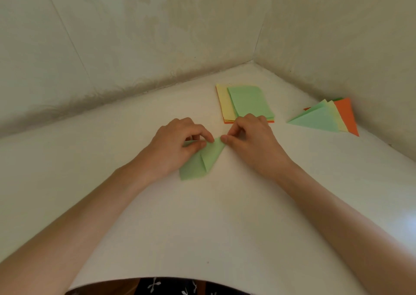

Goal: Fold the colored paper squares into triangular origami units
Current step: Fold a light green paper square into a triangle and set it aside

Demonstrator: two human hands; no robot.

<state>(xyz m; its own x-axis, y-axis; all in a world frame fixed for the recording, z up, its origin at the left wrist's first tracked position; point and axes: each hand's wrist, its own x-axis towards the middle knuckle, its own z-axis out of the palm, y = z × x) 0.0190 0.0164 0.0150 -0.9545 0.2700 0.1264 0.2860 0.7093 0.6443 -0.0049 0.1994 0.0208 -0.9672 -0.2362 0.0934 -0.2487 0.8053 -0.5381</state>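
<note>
A light green paper [206, 159], partly folded with a crease down its middle, lies on the white table [202, 216]. My left hand [177, 144] covers its left part and pinches the folded top edge between thumb and forefinger. My right hand [249, 137] pinches the paper's upper right corner with curled fingers. Behind my right hand lies a stack of flat squares [245, 102], green on top, yellow and orange below. To the right lies a fan of folded triangles [324, 119] in green, yellow and orange.
Two pale walls meet in a corner [253, 60] behind the stack, closing the table at the back and right. The table's curved near edge [157, 278] runs just above my patterned clothing at the bottom.
</note>
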